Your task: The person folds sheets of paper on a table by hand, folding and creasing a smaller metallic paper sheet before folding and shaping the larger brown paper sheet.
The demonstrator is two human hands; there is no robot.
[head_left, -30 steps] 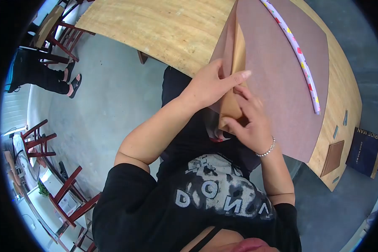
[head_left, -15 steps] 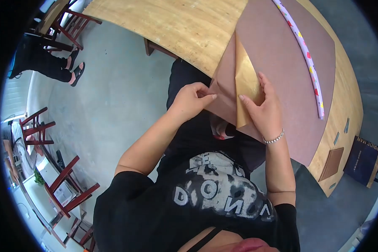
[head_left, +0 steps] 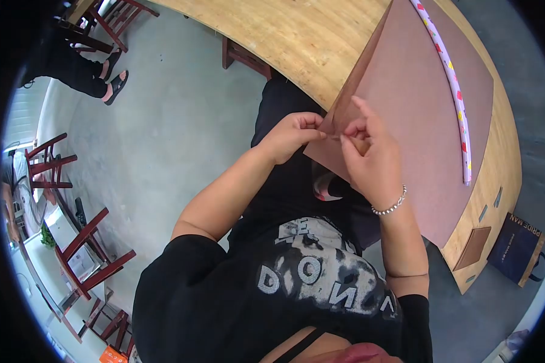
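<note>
A large brownish-pink paper sheet [head_left: 415, 103] lies over the wooden table, its near edge reaching past the table toward my lap. My left hand [head_left: 297, 134] pinches the sheet's left edge between thumb and fingers. Close beside it, my right hand [head_left: 369, 142] pinches the same folded edge with thumb and index finger, another finger raised. The paper between the hands is creased and stands up in a narrow fold. A long thin roll of lilac patterned paper [head_left: 453, 85] rests on the right part of the sheet.
The wooden table [head_left: 297, 36] curves across the top and right. A brown flat piece [head_left: 473, 248] lies at its right corner, beside a dark blue bag [head_left: 516, 248] on the floor. Chairs [head_left: 94, 254] stand at left; a person's legs [head_left: 72, 78] show upper left.
The gold flap of paper has gone from sight, folded over. My right hand has moved left, close to my left hand, and its fingers have closed on the edge. The view has shifted slightly.
</note>
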